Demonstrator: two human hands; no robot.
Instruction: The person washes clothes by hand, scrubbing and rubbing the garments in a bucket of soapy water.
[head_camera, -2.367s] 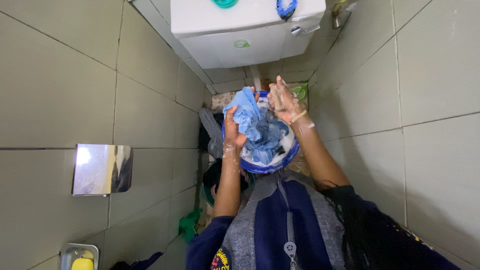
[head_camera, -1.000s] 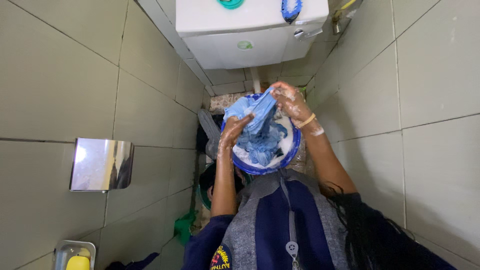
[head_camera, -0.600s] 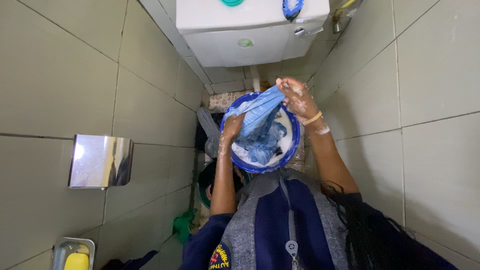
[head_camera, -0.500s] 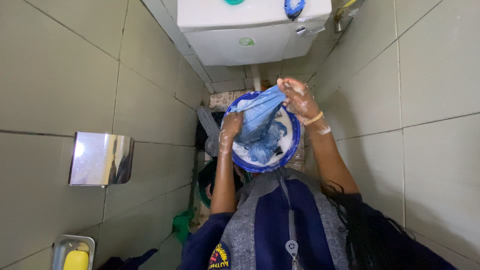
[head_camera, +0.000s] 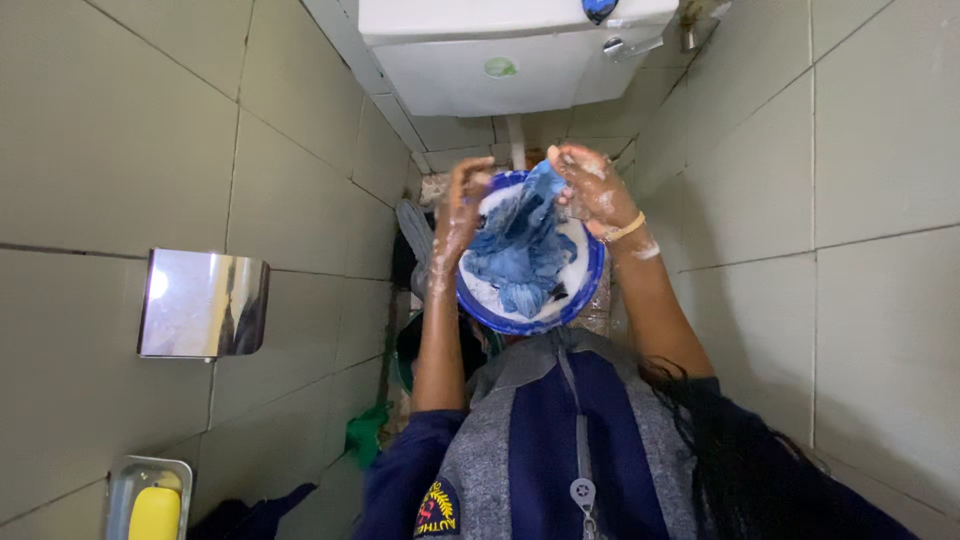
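Pinching the upper end of the wet blue cloth (head_camera: 520, 235), the soapy right hand (head_camera: 590, 190) is lifting it at twelve o'clock over the blue basin (head_camera: 590, 290), its length trailing toward six, while the left hand (head_camera: 462, 205) is hovering open at ten o'clock.

Soapy hands (head_camera: 525, 195) raised (fingers curled)

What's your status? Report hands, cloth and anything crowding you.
Right hand gripping blue cloth over blue basin. Left hand soapy, at the cloth's edge, grip unclear. White cistern close ahead; tiled walls on both sides.
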